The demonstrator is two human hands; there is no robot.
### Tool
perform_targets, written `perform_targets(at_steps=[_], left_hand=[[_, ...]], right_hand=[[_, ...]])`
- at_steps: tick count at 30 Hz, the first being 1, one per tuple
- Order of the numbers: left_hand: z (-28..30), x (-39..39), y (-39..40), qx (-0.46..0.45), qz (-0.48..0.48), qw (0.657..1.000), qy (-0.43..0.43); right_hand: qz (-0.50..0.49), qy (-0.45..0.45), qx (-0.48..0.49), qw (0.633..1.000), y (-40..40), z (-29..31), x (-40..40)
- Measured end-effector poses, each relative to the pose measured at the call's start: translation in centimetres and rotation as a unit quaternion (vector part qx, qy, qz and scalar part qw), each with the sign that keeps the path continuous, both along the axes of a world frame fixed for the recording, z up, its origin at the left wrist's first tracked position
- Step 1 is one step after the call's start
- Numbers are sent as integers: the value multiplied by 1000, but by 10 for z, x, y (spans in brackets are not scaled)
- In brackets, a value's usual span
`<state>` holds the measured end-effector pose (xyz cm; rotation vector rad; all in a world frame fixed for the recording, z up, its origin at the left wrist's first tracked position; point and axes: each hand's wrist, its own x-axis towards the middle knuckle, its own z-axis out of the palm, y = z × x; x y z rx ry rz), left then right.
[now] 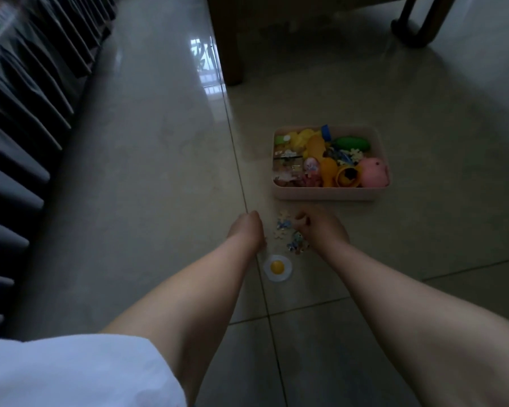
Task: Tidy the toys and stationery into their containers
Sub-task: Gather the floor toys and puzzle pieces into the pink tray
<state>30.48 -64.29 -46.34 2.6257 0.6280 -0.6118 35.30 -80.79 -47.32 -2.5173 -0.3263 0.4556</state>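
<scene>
Bare forearms reach down and forward to the glossy beige tiled floor (159,160). The left hand (247,230) is turned knuckles-up with fingers curled under; whether it grips anything cannot be told. The right hand (321,230) curls its fingers onto a scatter of small blue-and-cream jigsaw puzzle pieces (285,233) lying between the two hands, seeming to pinch some. Just nearer, by the left wrist, lies a flat white-and-yellow fried-egg toy (277,267). Beyond the hands sits a pale pink rectangular plastic box (329,193) crowded with toys, among them a round pink squishy pig (373,173) and a green oval toy (353,143). Dark wooden furniture legs (232,54) stand behind; no writing is legible.
</scene>
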Motion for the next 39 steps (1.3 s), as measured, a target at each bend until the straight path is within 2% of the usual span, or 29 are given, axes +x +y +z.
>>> perform_targets(at_steps=[2,6,13,17,20,23,25,27,30,32,35,39], left_hand=[[-9,-5,-5,12,10,1000,-26],[-16,-11,-11,22,-1,1000,-20],[-17,-14,-13,14,-32,998,-47],[-17,-16,-16,3,18,997,-79],[-15,-14,-17,10,26,997,-68],[-17,-9,-17,10,23,998,-53],[-17,-8,-17,-3,10,999,-49],[-15,-8,-17,-26,-5,999,-38],[-7,-2,-15,-87,31,993,-73],[3,9,-17,-152,94,973,-148],[25,28,-29,-274,183,912,-246],[41,56,-45,-379,253,847,-275]], right_hand=[[-27,28,-9,999,-3,-5,0],[16,72,-58,996,-2,-11,-1],[3,71,-58,996,5,-12,-9],[-45,63,-11,997,3,-6,-4],[-76,-19,42,996,5,7,-2],[-141,-114,138,974,9,24,4],[-193,-120,195,954,11,35,15],[-233,-80,234,941,10,42,28],[-244,-85,167,951,1,38,32],[-237,-123,124,956,-6,29,25],[-209,-114,91,967,-16,9,11],[-174,-45,62,982,-24,-2,4]])
